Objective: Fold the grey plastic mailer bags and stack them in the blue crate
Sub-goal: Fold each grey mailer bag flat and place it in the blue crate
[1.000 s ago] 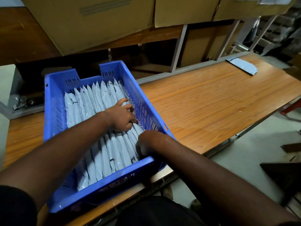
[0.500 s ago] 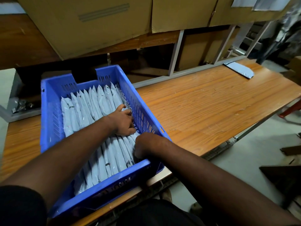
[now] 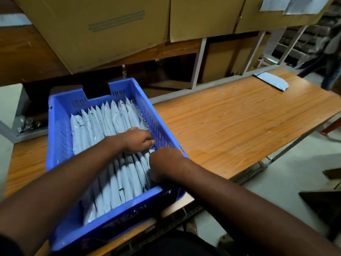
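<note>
Left hand (image 3: 137,140) nearer crate wall (image 3: 158,126)

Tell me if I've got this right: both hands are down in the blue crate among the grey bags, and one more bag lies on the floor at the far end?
Not quite. The head view shows the spare bag lying on the wooden table, not the floor. The rest holds.

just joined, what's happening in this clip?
A person is packing folded grey mailer bags into a blue crate on a wooden table. Both hands are inside, at the crate's right wall: the left hand rests on the row of bags, and the right hand is tucked down among them, its fingers hidden. One more mailer lies at the table's far end.
</note>
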